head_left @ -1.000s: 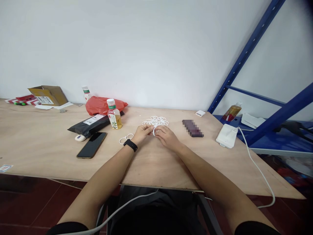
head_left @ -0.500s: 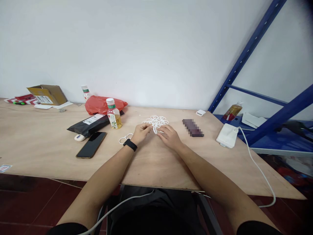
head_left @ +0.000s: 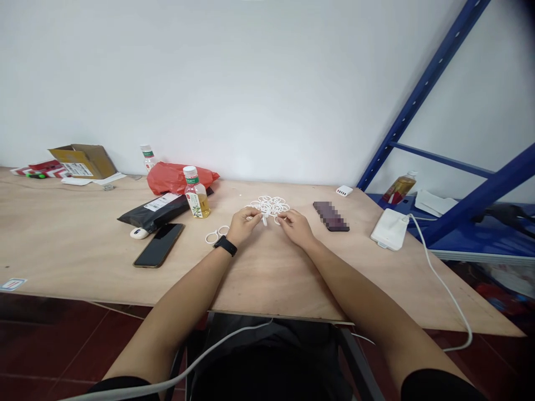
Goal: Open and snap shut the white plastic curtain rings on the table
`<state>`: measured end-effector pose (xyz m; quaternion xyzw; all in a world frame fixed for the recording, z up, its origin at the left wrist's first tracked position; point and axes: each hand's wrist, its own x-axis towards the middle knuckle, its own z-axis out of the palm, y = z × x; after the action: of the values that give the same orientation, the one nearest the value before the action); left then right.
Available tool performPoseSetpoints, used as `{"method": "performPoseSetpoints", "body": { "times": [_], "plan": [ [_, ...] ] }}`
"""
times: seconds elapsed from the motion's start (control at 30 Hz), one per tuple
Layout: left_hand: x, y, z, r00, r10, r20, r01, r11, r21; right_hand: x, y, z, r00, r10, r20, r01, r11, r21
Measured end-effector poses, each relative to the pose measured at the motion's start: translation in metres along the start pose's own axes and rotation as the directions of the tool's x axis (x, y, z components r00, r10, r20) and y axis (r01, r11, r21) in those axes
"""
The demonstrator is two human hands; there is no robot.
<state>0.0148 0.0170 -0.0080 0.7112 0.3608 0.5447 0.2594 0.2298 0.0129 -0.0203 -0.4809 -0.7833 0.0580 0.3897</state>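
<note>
Over the near edge of the table (head_left: 271, 292), two bare forearms (head_left: 184, 298) reach toward the middle of the top. Left of them lies a dark phone (head_left: 159, 245); a black watch (head_left: 225, 245) circles the left wrist, and just beside it two white rings (head_left: 217, 234) lie together, seemingly joined. Toward the right edge rests a white device (head_left: 390, 229) with a cable plugged in. The left hand (head_left: 246, 224) has its fingers pinched together on a small white ring (head_left: 264, 220), held at the near side of the heap. The right hand (head_left: 296, 227) is just apart from it, thumb and forefinger nearly meeting at a bit of white; whether they grip it, I cannot tell. Right behind the hands sits the heap of white rings (head_left: 271, 204), between a bottle (head_left: 197, 199) and a dark pixelated slab (head_left: 331, 216). Farther back, a red bag (head_left: 165, 179) lies near the far edge, a cardboard box (head_left: 90, 161) toward the far left corner and a small white charger (head_left: 344, 191) near the far right corner.
</note>
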Motion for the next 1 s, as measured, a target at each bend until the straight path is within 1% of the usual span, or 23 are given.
{"method": "performPoseSetpoints", "body": {
  "times": [0.07, 0.13, 0.2, 0.27, 0.33, 0.43, 0.5, 0.57, 0.63, 0.73, 0.8, 0.87, 0.93, 1.0],
  "plan": [
    [-0.001, 0.000, -0.002, 0.999, 0.036, 0.030, -0.039, 0.994, 0.104, 0.001, 0.008, 0.000, 0.997, 0.068, 0.033, -0.065, 0.994, -0.092],
    [-0.003, 0.003, -0.004, 0.996, 0.018, 0.092, -0.039, 0.972, 0.230, 0.001, 0.014, 0.001, 0.989, 0.118, 0.084, -0.099, 0.975, -0.198],
    [-0.004, 0.005, -0.007, 0.980, -0.065, 0.187, -0.010, 0.927, 0.375, 0.000, 0.017, 0.003, 0.976, 0.167, 0.141, -0.122, 0.953, -0.277],
    [-0.005, 0.008, -0.011, 0.950, -0.155, 0.271, -0.009, 0.855, 0.519, -0.001, 0.019, 0.004, 0.961, 0.199, 0.193, -0.132, 0.941, -0.312],
    [-0.005, 0.008, -0.014, 0.928, -0.214, 0.304, -0.028, 0.776, 0.630, -0.001, 0.019, 0.005, 0.952, 0.207, 0.224, -0.129, 0.938, -0.322],
    [-0.004, 0.006, -0.019, 0.908, -0.292, 0.301, -0.026, 0.677, 0.736, 0.000, 0.016, 0.005, 0.955, 0.198, 0.223, -0.122, 0.942, -0.312],
    [-0.003, 0.004, -0.022, 0.899, -0.324, 0.294, -0.032, 0.621, 0.783, 0.000, 0.014, 0.004, 0.964, 0.160, 0.212, -0.103, 0.961, -0.258],
    [-0.003, 0.003, -0.024, 0.899, -0.331, 0.288, -0.042, 0.589, 0.807, -0.001, 0.012, 0.003, 0.974, 0.117, 0.195, -0.083, 0.982, -0.172],
    [-0.002, 0.003, -0.023, 0.915, -0.300, 0.272, -0.038, 0.605, 0.795, -0.001, 0.011, 0.003, 0.980, 0.108, 0.168, -0.095, 0.992, -0.086],
    [-0.002, 0.005, -0.017, 0.951, -0.191, 0.245, -0.037, 0.712, 0.701, -0.002, 0.011, 0.005, 0.984, 0.142, 0.110, -0.147, 0.988, 0.046],
    [-0.003, 0.006, -0.011, 0.959, -0.128, 0.255, -0.061, 0.782, 0.620, -0.002, 0.010, 0.009, 0.983, 0.166, 0.077, -0.179, 0.964, 0.199],
    [-0.005, 0.006, -0.006, 0.956, -0.101, 0.274, -0.072, 0.827, 0.558, -0.001, 0.008, 0.013, 0.978, 0.189, 0.090, -0.210, 0.885, 0.415],
    [-0.007, 0.003, -0.003, 0.959, -0.107, 0.262, -0.048, 0.852, 0.521, 0.000, 0.003, 0.016, 0.969, 0.200, 0.147, -0.248, 0.754, 0.609],
    [-0.007, -0.001, -0.002, 0.963, -0.123, 0.238, 0.001, 0.891, 0.455, 0.001, -0.003, 0.018, 0.960, 0.190, 0.204, -0.279, 0.639, 0.716]
  ]
}}
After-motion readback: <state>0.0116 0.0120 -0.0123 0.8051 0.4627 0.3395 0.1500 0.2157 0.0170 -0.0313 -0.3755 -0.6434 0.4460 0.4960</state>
